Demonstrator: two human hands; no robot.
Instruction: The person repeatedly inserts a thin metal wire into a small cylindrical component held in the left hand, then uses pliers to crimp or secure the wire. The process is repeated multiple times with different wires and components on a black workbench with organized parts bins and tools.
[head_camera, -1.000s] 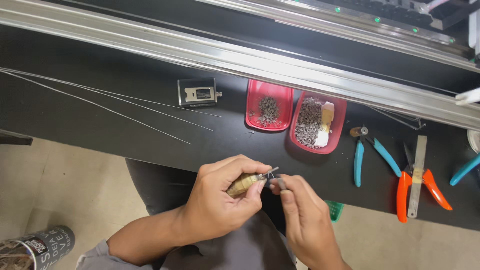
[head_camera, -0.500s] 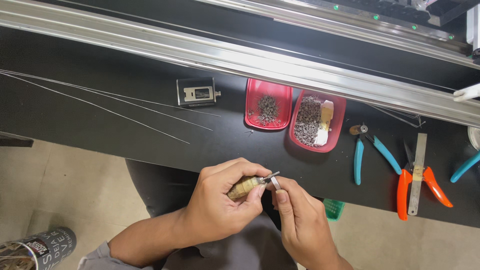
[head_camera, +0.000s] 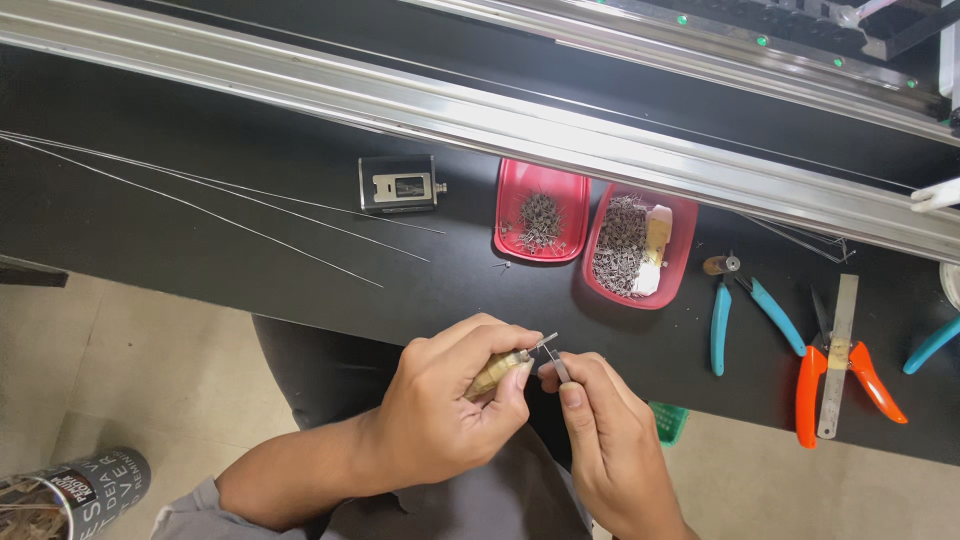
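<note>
Since the earlier frames the right hand (head_camera: 610, 450) has drawn in closer, so the thin metal pin (head_camera: 561, 368) pinched in its fingertips now sits just beside the tip of the tool (head_camera: 500, 372) in the left hand (head_camera: 445, 420). The left hand is clamped around the tool's yellowish handle, whose long axis runs up and to the right, its metal tip pointing toward the right hand. The pin stands nearly upright, crossing just under that tip. Both hands hover off the counter (head_camera: 200, 250) edge, well short of the red trays (head_camera: 545, 250) and the cutters (head_camera: 745, 310).
</note>
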